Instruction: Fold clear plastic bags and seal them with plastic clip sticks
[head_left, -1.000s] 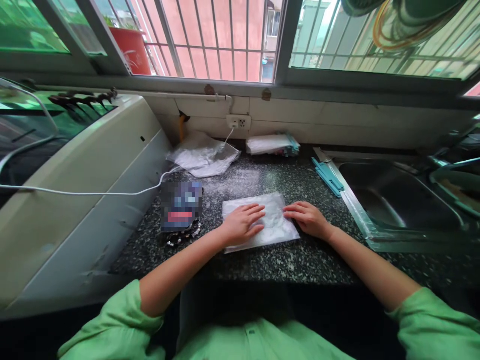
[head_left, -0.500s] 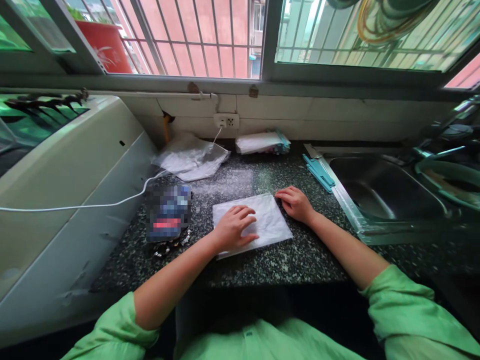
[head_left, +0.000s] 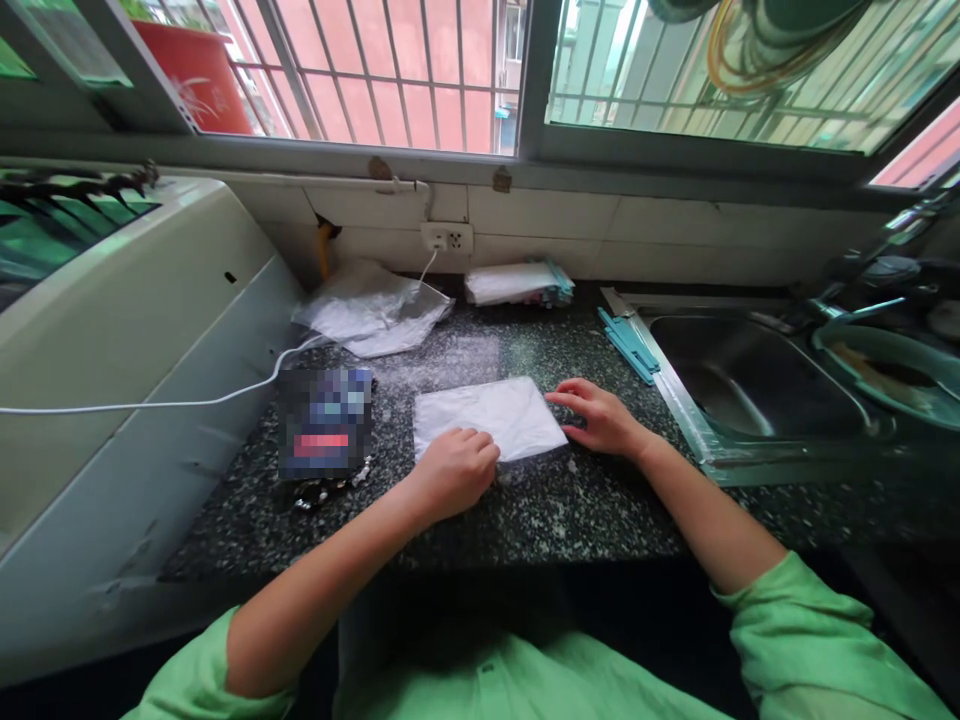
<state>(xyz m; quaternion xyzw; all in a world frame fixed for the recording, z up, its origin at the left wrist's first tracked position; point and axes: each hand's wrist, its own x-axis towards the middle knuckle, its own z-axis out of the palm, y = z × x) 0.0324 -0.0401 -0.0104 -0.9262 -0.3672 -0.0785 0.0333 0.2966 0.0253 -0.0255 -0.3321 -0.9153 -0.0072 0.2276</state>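
A flat white plastic bag [head_left: 501, 412] lies on the dark speckled countertop, looking like a folded sheet or packet in clear film. At its near edge my left hand [head_left: 459, 468] has its fingers curled down and closed on the film; the fingertips are partly hidden. My right hand [head_left: 598, 415] is beside the bag's right edge, fingers and thumb apart, fingertips at or just off the edge. Left of the bag rests a blurred-out phone-like object [head_left: 326, 420] with a beaded strap [head_left: 311, 492].
Behind are loose clear bags [head_left: 375, 310], a white packet with blue ends [head_left: 517, 283] and a wall socket [head_left: 448, 238] with a white cable [head_left: 225, 400]. Blue strips [head_left: 628, 345] lie beside the sink [head_left: 757, 375]. A pale appliance [head_left: 142, 330] borders the left.
My left hand has gone from lying spread on the bag to curling at its near edge. The bag has shifted slightly away and turned. My right hand has opened beside it.
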